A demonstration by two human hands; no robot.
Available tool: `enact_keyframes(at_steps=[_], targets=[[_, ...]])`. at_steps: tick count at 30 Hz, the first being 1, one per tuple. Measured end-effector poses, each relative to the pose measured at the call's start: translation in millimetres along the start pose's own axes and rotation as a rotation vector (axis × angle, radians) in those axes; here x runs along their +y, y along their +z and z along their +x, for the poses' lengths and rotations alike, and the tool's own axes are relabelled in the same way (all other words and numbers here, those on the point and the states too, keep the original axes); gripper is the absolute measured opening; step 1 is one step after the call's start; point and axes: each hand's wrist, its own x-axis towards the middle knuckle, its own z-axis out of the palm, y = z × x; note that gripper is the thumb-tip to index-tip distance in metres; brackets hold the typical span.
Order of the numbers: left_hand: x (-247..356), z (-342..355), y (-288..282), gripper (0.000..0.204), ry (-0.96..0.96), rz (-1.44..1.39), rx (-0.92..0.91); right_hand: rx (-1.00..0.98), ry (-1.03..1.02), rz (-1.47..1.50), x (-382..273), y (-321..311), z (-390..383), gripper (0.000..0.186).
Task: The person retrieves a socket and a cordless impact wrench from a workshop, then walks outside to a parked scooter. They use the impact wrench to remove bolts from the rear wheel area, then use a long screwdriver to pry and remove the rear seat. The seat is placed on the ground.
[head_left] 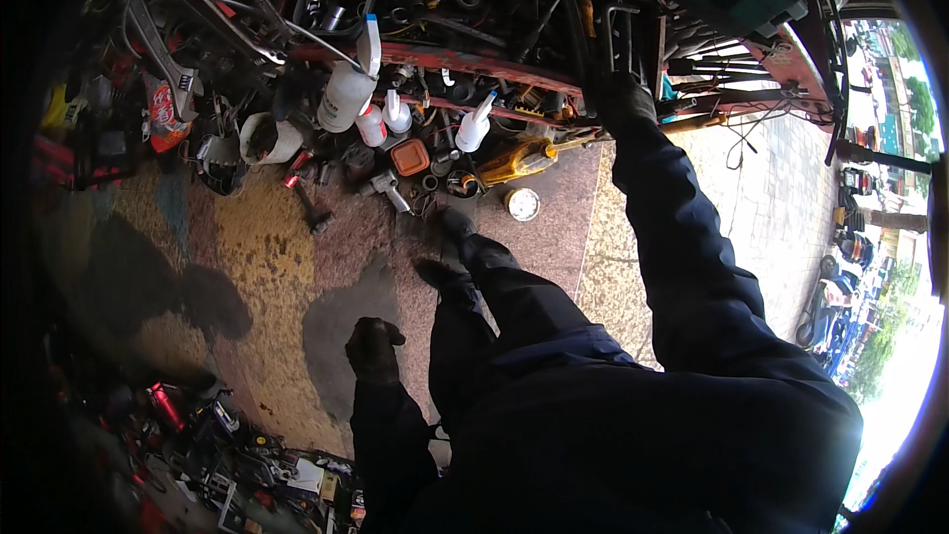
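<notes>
My right hand, in a dark glove, reaches far forward to the tool rack. Its fingers sink into shadow among the tools, so their grip does not show. Just beyond them is a bent metal bar; whether I touch it I cannot tell. A wooden-handled tool sticks out beside my right wrist. Low over the stained floor, my left hand is also gloved, its fingers curled and the thumb a little apart, with nothing visible in it.
Along the red rack stand white spray bottles, a yellow bottle and a white bucket. An impact wrench and a round tin sit on the floor. Cluttered parts lie at lower left; parked motorbikes stand outside.
</notes>
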Motion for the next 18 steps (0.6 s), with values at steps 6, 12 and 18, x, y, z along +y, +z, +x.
enact_keyframes(at_steps=[6, 12, 18], targets=[[0, -6, 1, 0.043, -0.035, -0.041, 0.026, 0.362, 0.122, 0.064, -16, -11, -15, 0.035], [8, -9, 0, 0.041, -0.027, -0.023, 0.025, 0.115, -0.103, 0.149, -71, -13, 12, 0.036], [2, -15, -2, 0.040, -0.055, 0.067, 0.056, -0.036, -0.246, 0.181, -150, -3, 66, 0.040]])
